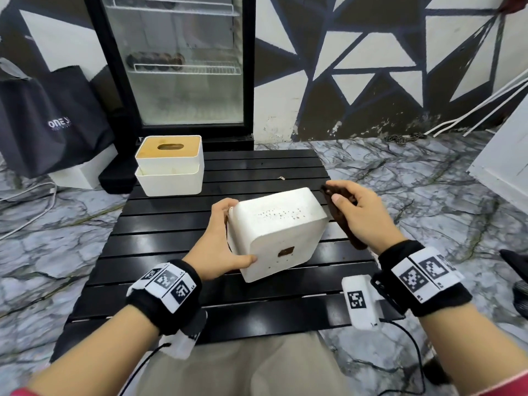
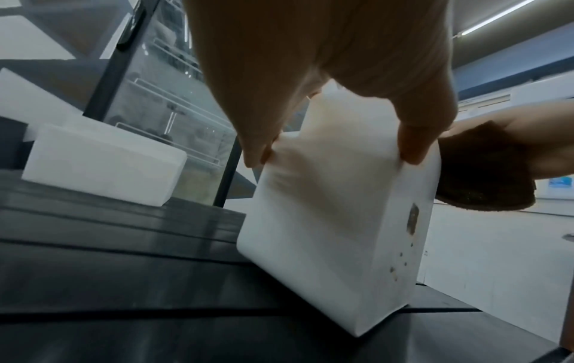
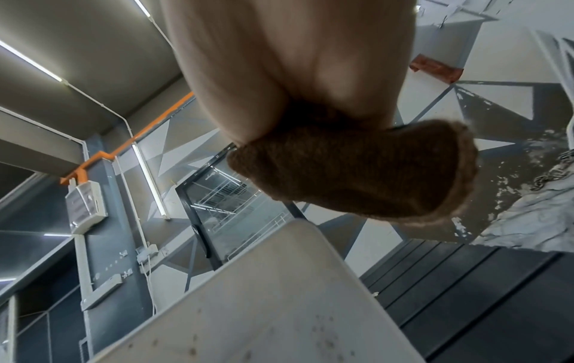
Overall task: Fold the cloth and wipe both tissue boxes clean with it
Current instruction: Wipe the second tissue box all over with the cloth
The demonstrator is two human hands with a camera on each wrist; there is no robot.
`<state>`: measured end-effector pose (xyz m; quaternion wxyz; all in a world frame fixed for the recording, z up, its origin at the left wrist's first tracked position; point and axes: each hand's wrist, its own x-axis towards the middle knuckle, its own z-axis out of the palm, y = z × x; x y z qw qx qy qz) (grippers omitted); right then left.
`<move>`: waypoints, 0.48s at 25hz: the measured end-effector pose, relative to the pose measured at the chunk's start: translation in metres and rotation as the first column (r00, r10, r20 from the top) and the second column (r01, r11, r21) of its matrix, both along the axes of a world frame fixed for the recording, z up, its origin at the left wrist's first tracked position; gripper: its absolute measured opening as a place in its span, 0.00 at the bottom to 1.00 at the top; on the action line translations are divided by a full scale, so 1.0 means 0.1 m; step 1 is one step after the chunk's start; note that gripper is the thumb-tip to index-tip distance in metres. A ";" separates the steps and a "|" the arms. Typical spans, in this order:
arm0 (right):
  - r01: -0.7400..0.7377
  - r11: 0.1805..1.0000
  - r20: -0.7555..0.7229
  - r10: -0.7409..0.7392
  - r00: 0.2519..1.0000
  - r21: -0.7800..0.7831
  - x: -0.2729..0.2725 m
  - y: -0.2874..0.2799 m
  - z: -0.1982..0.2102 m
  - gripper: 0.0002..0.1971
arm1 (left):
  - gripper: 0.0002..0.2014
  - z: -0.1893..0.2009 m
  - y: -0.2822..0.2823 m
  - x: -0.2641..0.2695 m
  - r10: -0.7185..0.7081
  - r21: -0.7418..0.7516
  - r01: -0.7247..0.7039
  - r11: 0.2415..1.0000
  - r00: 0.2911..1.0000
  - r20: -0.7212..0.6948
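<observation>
A white tissue box stands tilted on the black slatted table, with brown spots and a brown smear on its near face. My left hand grips its left side, thumb near and fingers far. My right hand holds a folded brown cloth just right of the box; the cloth hangs beside the box's upper right edge. Whether it touches the box is unclear. A second white tissue box with a wooden lid stands at the table's far left corner.
A glass-door fridge stands behind the table. A dark tote bag sits on the floor at left, beside a white block. The marble floor surrounds the table. A small scrap lies on the far slats.
</observation>
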<state>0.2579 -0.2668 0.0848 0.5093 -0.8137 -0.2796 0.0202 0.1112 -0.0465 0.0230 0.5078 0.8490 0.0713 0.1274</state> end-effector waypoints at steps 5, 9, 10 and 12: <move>0.037 0.998 0.008 -0.037 0.999 -0.048 0.00 0.12 -0.06 0.12 | 0.44 -0.05 -0.04 0.00 0.025 -0.055 -0.024 0.998 1.000 0.018; 0.038 0.984 0.159 -0.011 0.987 -0.173 0.03 0.34 0.02 0.13 | 0.37 0.07 -0.07 0.07 0.027 -0.022 -0.026 0.999 0.999 0.022; 0.038 0.978 0.206 0.006 0.979 -0.206 0.05 0.40 0.02 0.14 | 0.37 0.08 -0.07 0.08 0.023 -0.034 -0.022 0.999 1.000 0.016; 0.014 0.971 0.238 0.045 0.970 -0.237 0.09 0.49 -0.01 0.14 | 0.36 0.08 -0.07 0.10 0.019 -0.063 -0.019 0.998 1.000 0.002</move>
